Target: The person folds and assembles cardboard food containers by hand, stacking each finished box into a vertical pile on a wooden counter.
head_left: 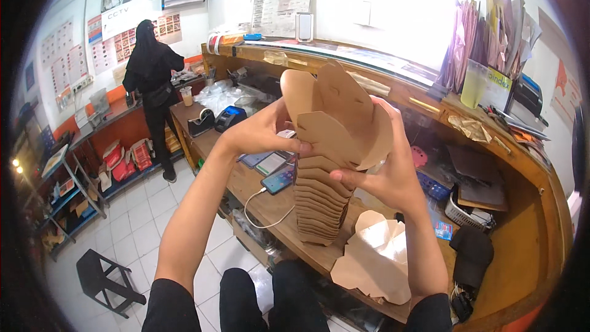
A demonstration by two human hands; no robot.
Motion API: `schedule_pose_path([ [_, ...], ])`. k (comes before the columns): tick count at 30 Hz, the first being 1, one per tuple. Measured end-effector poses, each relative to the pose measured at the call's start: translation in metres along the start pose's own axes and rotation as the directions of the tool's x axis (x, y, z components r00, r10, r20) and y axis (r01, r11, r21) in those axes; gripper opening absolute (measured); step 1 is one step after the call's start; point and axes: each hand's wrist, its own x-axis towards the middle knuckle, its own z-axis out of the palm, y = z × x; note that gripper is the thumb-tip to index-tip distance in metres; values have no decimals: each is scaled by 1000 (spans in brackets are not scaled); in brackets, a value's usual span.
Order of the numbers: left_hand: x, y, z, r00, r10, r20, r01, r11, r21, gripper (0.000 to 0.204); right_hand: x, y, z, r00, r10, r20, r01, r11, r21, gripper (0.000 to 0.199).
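Observation:
A tall stack of brown paper food boxes (pixel 322 200), nested one inside another, stands on the wooden desk in front of me. The topmost box (pixel 341 126) has its flaps spread upward. My left hand (pixel 270 129) grips its left side, thumb on the front panel. On the other side, my right hand (pixel 387 169) holds it with the thumb across the front and the fingers behind the flap. Right of the stack lie flat, unfolded box blanks (pixel 376 261), one with a shiny inner face.
A phone (pixel 278 181) on a white cable lies left of the stack, near a tape dispenser (pixel 201 123). A black cap (pixel 472 255) rests at the right. Across the room stands a person in black (pixel 153 80). A black stool (pixel 107 280) is on the tiled floor.

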Motion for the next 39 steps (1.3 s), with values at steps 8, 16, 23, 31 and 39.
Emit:
schedule_pose_path([
  [8, -3, 6, -8, 995, -35, 92, 31, 999, 44, 105, -8, -6, 0, 1000, -11, -11, 11, 1000, 16, 118],
  [16, -8, 7, -10, 997, -71, -18, 71, 997, 36, 102, -12, -4, 6, 1000, 0, -30, 1, 999, 32, 123],
  [23, -15, 10, -18, 988, -157, -7, 157, 980, 119, 97, -17, -4, 5, 990, 119, 72, -129, 980, 154, 123],
  [31, 4, 9, -10, 991, -64, 119, 41, 982, 184, 82, -18, -3, 7, 990, 141, 29, -144, 968, 205, 99],
  [39, 11, 5, 5, 997, 75, -11, -72, 981, 178, 82, -17, -6, 16, 961, 272, -57, -238, 911, 338, 87],
])
